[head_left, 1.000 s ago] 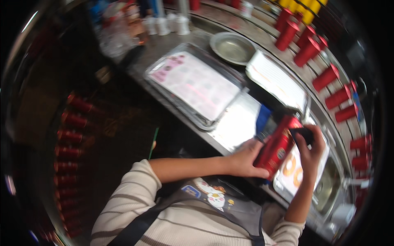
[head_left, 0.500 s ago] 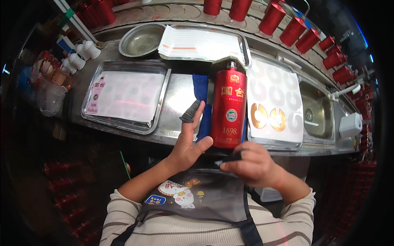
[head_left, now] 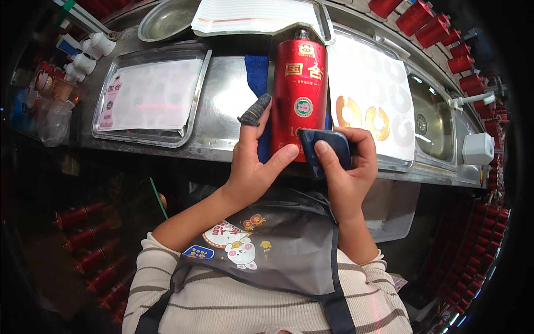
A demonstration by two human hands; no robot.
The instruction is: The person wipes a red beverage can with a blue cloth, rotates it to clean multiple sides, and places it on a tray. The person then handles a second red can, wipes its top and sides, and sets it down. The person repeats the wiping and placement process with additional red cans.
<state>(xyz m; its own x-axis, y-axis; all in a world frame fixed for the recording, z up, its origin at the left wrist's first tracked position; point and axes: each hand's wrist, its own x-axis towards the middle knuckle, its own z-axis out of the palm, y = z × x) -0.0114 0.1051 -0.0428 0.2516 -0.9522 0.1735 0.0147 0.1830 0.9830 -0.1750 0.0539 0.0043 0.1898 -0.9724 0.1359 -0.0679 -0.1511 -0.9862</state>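
A red bottle (head_left: pixel 300 78) with gold lettering and a round green-white label lies on a blue cloth (head_left: pixel 256 75) in front of me, its dark neck pointing away. My left hand (head_left: pixel 250 161) is open along the bottle's left side, its thumb over the lower left edge. A grey fabric finger cover (head_left: pixel 255 113) sits on the index finger. My right hand (head_left: pixel 351 172) is closed on a flat dark-blue scraper (head_left: pixel 336 146), thumb in front and fingers behind. The scraper's edge overlaps the lower front of the bottle; I cannot tell whether it presses there.
A tray of label sheets (head_left: pixel 147 92) lies left, another sheet-covered tray (head_left: pixel 253 16) behind the bottle. Gold C-shaped stickers (head_left: pixel 378 123) show on the right-hand sheet. Beyond it is a sink (head_left: pixel 434 111). A metal bowl (head_left: pixel 167 21) and red bottles (head_left: pixel 431 30) stand at the back.
My right hand has risen from below the bottle to its lower front, bringing the scraper into plain view. My left hand has moved closer against the bottle. The view has shifted too.
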